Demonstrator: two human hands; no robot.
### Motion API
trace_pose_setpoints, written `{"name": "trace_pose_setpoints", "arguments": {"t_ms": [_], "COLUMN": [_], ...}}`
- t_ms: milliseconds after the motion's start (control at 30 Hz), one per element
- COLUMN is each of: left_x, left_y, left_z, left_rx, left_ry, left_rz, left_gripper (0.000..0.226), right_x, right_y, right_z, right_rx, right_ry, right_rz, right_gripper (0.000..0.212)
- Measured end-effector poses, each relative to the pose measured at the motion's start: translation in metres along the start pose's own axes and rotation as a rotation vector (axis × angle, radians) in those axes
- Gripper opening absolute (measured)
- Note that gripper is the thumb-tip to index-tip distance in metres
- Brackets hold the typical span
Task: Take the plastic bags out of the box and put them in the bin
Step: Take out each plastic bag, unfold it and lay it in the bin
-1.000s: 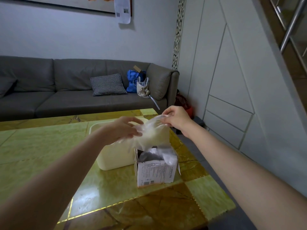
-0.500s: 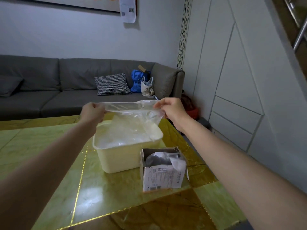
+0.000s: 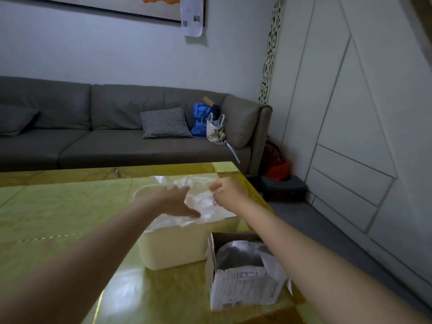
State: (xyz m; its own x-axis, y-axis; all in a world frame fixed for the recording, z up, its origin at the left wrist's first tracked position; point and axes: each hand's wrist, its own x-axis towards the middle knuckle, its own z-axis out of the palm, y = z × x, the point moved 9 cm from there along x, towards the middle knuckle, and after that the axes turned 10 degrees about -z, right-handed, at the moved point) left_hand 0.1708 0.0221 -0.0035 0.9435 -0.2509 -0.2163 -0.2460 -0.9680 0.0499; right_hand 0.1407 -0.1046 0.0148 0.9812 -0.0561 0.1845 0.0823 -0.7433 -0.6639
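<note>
Head view: on the worktop [image 3: 70,218], my bin [image 3: 173,249] holds the clear plastic bag [image 3: 203,202]; my box [image 3: 243,277] stands just beside the bin. My left hand [image 3: 177,202] lies flat, fingers straight, pressing the bag; my right hand [image 3: 230,190] pinches it.

head cam | looks forward-down over table [image 3: 70,206] | close on hands | single view

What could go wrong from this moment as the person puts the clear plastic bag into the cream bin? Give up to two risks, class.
1. The plastic bag lies loosely over the bin and over its far rim; it may slip out onto the table.
2. The right forearm reaches directly over the open box, which stands near the table edge; drawing back could knock it off.
</note>
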Motion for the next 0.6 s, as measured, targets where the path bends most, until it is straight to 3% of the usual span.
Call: {"name": "trace_pose_setpoints", "arguments": {"t_ms": [67,167,267,333,367,467,600], "left_x": [0.009,0.014,0.022,0.024,0.024,0.023,0.038], "left_y": [-0.002,-0.001,-0.006,-0.005,-0.005,-0.005,-0.018], "left_z": [0.024,0.032,0.041,0.04,0.042,0.045,0.051], "left_rx": [0.12,0.172,0.183,0.2,0.194,0.175,0.186], "left_ry": [-0.106,-0.129,-0.191,-0.174,-0.174,-0.177,-0.2], "left_rz": [-0.018,-0.002,-0.005,0.003,0.009,0.041,0.019], "left_gripper": [0.073,0.059,0.057,0.054,0.051,0.048,0.048], "right_x": [0.002,0.001,0.007,0.011,0.013,0.008,0.009], "right_y": [0.007,0.009,-0.025,-0.046,-0.046,-0.022,0.014], "right_z": [0.006,0.008,-0.003,0.007,0.02,0.056,0.066], "right_rx": [-0.145,-0.414,-0.743,-0.733,-0.68,-0.719,-0.722], "right_ry": [-0.108,-0.262,-0.155,-0.151,-0.25,-0.638,-0.755], "right_rz": [0.005,-0.021,-0.225,-0.345,-0.343,-0.163,0.065], "right_gripper": [0.031,0.035,0.027,0.03,0.039,0.065,0.052]}}
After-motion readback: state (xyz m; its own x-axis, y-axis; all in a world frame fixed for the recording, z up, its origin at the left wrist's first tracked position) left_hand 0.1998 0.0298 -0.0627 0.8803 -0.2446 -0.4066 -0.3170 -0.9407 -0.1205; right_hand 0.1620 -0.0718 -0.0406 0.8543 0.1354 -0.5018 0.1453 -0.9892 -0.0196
